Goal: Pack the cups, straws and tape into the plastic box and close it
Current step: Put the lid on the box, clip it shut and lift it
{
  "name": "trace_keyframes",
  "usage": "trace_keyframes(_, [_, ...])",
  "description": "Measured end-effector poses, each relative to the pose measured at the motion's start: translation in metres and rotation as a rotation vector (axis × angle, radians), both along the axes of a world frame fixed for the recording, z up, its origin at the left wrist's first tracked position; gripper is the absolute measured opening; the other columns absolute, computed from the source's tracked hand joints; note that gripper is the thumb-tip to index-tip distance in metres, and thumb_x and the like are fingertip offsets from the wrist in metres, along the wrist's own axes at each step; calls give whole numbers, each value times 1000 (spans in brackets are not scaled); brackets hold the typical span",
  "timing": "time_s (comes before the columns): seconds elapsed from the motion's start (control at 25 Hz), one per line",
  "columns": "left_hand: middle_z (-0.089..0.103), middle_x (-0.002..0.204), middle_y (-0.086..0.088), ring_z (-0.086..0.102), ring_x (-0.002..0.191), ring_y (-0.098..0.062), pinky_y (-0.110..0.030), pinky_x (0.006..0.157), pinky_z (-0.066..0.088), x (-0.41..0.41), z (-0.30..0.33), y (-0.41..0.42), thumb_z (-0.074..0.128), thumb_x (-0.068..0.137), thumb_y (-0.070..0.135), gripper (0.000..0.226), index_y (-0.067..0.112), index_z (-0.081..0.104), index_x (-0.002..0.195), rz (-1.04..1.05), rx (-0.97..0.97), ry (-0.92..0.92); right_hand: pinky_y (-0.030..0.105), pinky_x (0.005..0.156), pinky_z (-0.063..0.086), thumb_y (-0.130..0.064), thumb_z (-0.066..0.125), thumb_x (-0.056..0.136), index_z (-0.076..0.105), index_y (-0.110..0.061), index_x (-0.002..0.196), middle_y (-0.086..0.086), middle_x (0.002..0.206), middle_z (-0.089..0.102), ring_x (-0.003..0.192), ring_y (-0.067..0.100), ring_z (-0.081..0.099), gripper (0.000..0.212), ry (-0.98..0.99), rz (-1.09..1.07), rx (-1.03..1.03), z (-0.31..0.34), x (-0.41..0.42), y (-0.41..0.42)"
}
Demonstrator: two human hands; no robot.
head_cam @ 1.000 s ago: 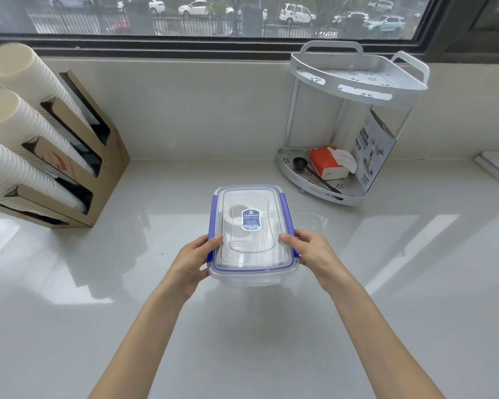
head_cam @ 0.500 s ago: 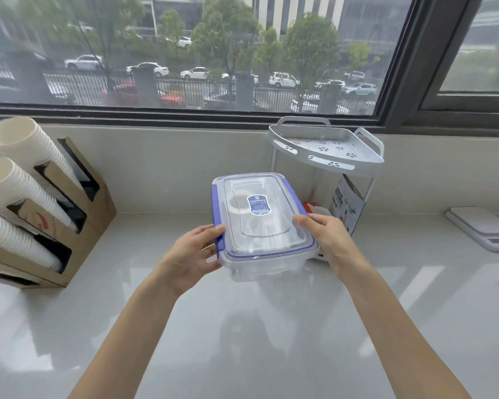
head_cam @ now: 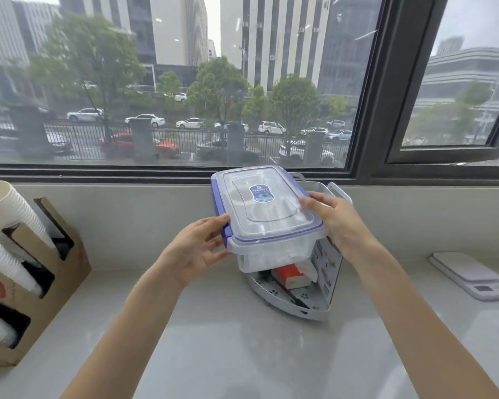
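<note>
Pale countertop (head_cam: pixel 213 355) runs under a wide window; above it, the closed plastic box (head_cam: pixel 267 217) (lid on, blue clips) is held aloft, left hand (head_cam: pixel 198 250) and right hand (head_cam: pixel 336 223) gripping opposite sides, forearms outstretched, before a corner rack (head_cam: pixel 300 305).

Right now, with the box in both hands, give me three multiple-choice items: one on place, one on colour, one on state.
1. Where is the box?
A. on the counter
B. held up in front of the rack
C. inside the cup holder

2. What colour are the lid's clips?
A. blue
B. red
C. green

3. How is the lid?
A. off
B. half open
C. on the box

Answers: 1 B, the left hand and right hand hold it clear of the counter, before the rack. 2 A, the clips show blue. 3 C, the lid sits flat on the rim.
</note>
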State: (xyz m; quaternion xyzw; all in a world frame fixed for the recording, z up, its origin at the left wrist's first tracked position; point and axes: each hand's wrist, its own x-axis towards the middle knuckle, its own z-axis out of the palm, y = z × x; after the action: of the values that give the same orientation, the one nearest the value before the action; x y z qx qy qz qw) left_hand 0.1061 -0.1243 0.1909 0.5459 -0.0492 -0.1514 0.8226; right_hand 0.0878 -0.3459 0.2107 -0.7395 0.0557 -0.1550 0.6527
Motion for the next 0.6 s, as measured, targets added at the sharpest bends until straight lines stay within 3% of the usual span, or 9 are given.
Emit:
trace_keyframes(0.08, [61,77,-2,58,64,-12,-21,49,57,8,15,-11,55,85,16,7,10,59,84,12,-6,-19,46,101,46,-39,65,80,66,-14,109,5,115,67,110,26,61,38,-19,-18,-27,15,8,-9])
trace_keyframes(0.16, [61,73,-2,59,60,-11,-22,49,56,17,29,-24,56,84,15,8,9,59,82,13,-12,-36,47,102,45,-40,64,80,68,-14,102,0,105,67,112,24,60,33,-50,-12,-24,28,19,-21])
trace_keyframes(0.24, [62,68,-2,60,55,-10,-22,48,57,25,40,-35,57,83,15,8,8,60,80,13,-21,-43,43,96,46,-33,63,83,66,-11,103,-2,93,65,109,24,60,29,-78,-7,-28,38,28,-31])
trace_keyframes(0.36, [59,73,-4,56,64,-12,-22,47,56,40,51,-55,57,83,15,7,8,58,81,15,-23,-39,32,79,45,-22,60,86,63,-7,100,-2,81,62,95,21,58,21,-105,-2,-36,49,42,-45])
trace_keyframes(0.48, [57,75,-5,55,67,-14,-23,47,56,57,54,-76,58,83,13,6,8,58,79,3,-2,-21,25,72,44,-18,58,88,62,2,112,4,88,66,95,22,59,32,-113,-40,-105,58,60,-63])
trace_keyframes(0.6, [57,74,-5,55,65,-14,-23,46,55,73,54,-98,59,82,12,6,7,57,82,-15,1,22,40,91,47,-17,52,91,62,4,111,20,117,65,114,34,57,30,-103,-103,-206,62,80,-80])
